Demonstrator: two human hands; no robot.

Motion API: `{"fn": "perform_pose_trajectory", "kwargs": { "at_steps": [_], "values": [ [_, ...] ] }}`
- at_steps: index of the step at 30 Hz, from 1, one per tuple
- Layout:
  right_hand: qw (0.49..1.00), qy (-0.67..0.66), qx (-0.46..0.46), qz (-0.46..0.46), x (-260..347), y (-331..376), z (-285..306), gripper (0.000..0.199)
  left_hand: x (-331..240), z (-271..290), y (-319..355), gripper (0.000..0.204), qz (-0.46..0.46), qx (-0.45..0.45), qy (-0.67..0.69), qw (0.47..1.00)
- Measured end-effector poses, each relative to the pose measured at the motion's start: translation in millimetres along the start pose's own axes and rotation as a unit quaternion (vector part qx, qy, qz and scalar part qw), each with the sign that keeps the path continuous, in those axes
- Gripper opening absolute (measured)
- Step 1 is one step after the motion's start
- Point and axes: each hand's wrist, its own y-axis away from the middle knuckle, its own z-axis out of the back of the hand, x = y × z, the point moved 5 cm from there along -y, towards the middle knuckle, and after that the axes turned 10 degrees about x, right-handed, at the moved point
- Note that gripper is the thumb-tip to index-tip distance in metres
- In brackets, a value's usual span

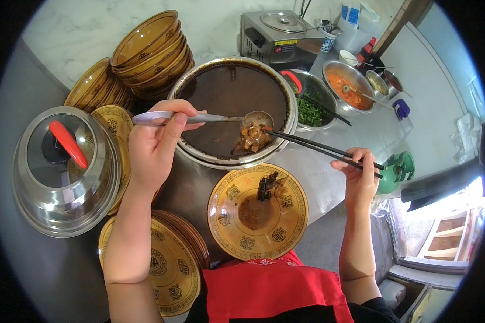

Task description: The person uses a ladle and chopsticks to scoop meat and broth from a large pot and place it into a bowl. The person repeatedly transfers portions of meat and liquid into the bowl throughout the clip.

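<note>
From beside the counter, I see the person's left hand gripping a ladle by its handle, tipped over a pot of dark broth. The right hand holds a pair of chopsticks, spread slightly at the back, their tips meeting glossy brown chunks at the ladle's lip, above the pot's near side.

Close to the counter's near edge, just in front of the pot, stands a yellow bowl with a little brown liquid and a dark shredded clump. Toward the counter's back edge, brown bowls lean in stacks against the wall; greens fill a pan right of the pot.
</note>
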Motion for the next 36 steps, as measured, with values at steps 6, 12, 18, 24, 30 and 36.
{"fn": "perform_pose_trajectory", "kwargs": {
  "at_steps": [6, 12, 18, 24, 30, 36],
  "values": [
    [0.999, -0.032, -0.036, 0.001, 9, 5, 10, 0.027, -1, 0, 0, 0.016, -0.002, -0.001, -0.016, 1.0],
    [0.999, -0.041, -0.017, -0.008, 15, 25, 41, 0.026, 2, 2, 0, 0.016, -0.011, 0.0, -0.031, 0.999],
    [0.969, 0.173, 0.151, -0.092, -1, 48, 35, 0.029, 4, 2, -2, 0.016, -0.017, 0.001, -0.038, 0.999],
    [0.97, 0.135, 0.165, -0.117, 4, 48, 31, 0.023, 1, -2, -2, 0.015, -0.017, 0.003, -0.036, 0.999],
    [0.962, 0.166, 0.183, -0.113, 5, 45, 25, 0.015, 0, -3, -2, 0.015, -0.024, 0.009, -0.032, 0.999],
    [0.971, 0.145, 0.148, -0.116, 4, 44, 26, 0.012, 0, -2, -1, 0.015, -0.021, 0.012, -0.04, 0.999]
  ]
}}
